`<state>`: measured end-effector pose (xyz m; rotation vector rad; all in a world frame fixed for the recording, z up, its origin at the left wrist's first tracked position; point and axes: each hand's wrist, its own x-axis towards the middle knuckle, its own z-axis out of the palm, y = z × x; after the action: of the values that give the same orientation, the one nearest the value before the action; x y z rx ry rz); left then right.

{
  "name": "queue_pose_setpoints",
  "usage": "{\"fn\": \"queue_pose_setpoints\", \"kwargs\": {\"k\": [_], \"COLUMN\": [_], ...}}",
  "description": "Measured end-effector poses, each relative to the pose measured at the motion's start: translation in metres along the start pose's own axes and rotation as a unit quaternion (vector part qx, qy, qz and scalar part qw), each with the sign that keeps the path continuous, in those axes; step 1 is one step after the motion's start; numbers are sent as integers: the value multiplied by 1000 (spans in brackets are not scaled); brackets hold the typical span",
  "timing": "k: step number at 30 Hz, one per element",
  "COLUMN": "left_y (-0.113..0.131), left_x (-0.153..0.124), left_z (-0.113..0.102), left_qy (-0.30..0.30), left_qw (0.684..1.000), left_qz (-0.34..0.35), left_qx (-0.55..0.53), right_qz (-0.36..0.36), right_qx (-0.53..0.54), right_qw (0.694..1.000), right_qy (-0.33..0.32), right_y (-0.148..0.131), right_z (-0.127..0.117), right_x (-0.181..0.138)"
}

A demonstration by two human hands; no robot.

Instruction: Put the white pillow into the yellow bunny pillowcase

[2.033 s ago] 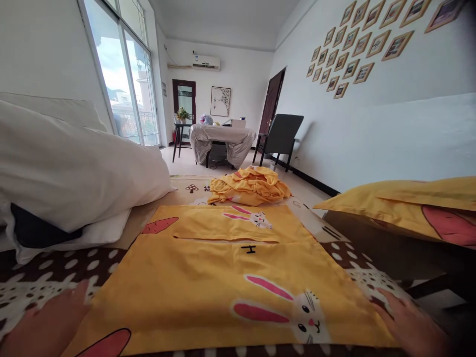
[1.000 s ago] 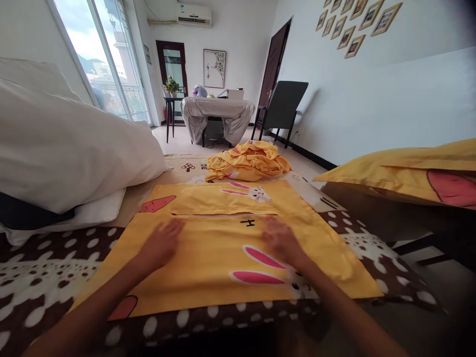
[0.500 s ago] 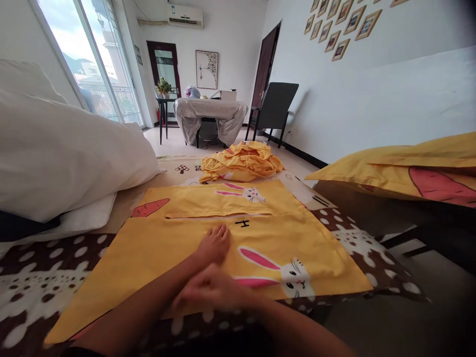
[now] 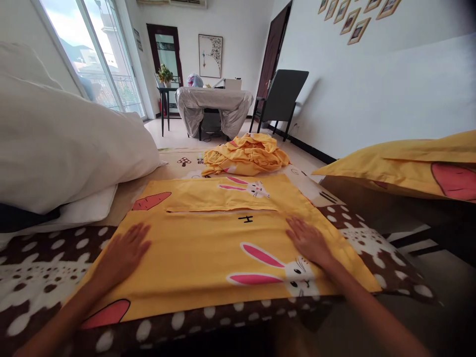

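A yellow pillowcase (image 4: 197, 263) with rabbit and carrot prints lies spread out before me. A slit-like opening runs across its upper part. On its left side, my left hand (image 4: 124, 250) rests flat, fingers extended and holding nothing. My right hand (image 4: 308, 240) lies with fingers stretched out on the right side, just above the lower rabbit print, and is likewise holding nothing. Small creases cross the cloth between the two hands.
Under the pillowcase is a brown-and-cream patterned blanket (image 4: 208, 313). Behind it sits a crumpled yellow cloth (image 4: 249, 156). White pillows (image 4: 82, 139) are piled at left. At right is a yellow carrot-print pillow (image 4: 401, 161). Farther off stand a covered table (image 4: 213, 99) and a dark chair (image 4: 284, 96).
My hands were close together at the middle of the pillowcase. They have moved apart, the left to the left side and the right to the right side. The view has tilted down slightly.
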<state>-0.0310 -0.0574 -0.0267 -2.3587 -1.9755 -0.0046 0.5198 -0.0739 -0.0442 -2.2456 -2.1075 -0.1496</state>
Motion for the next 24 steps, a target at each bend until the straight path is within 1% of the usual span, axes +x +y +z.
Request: {"fn": "queue_pose_setpoints", "kwargs": {"k": [2,3,4,6,7,9,12,13,15,16,17,18,19,20,21,22,24], "left_y": [-26,-32,-33,-23,-11,21,85,107,145,160,170,174,172,164,149,129,78], "left_x": [-17,-22,-24,-19,-10,18,76,96,134,151,165,178,187,195,200,203,204], "left_z": [1,0,-3,-12,-18,-31,-44,-46,-43,-39,-34,-29,-23,-18,-13,-9,-4], "left_qy": [-3,-6,-4,21,37,46,-30,-34,-25,-22,-23,-26,-28,-26,-18,-6,22], "left_qw": [999,998,996,994,994,996,995,993,988,987,986,986,987,989,991,994,997], "left_qz": [-39,-52,-60,-51,-32,18,88,107,138,146,150,150,142,128,108,84,34], "left_qx": [27,43,61,94,100,77,-31,-45,-63,-66,-69,-72,-73,-73,-71,-69,-63], "right_qz": [25,38,48,44,27,-30,-131,-157,-184,-186,-185,-181,-175,-166,-153,-136,-83], "right_qx": [-23,-21,-14,11,23,49,94,106,120,123,124,124,122,119,114,108,93], "right_qw": [999,999,998,998,998,998,987,982,975,974,974,975,976,977,980,984,991], "right_qy": [22,32,39,46,46,36,9,-2,-25,-35,-42,-48,-51,-52,-51,-50,-47], "right_y": [31,39,41,28,13,-29,-111,-138,-185,-202,-213,-218,-216,-206,-190,-168,-112], "right_z": [2,0,-3,-13,-19,-29,-34,-33,-30,-27,-25,-22,-20,-17,-15,-13,-11], "right_x": [-3,-2,1,14,24,49,89,101,122,132,141,150,158,166,173,179,187]}}
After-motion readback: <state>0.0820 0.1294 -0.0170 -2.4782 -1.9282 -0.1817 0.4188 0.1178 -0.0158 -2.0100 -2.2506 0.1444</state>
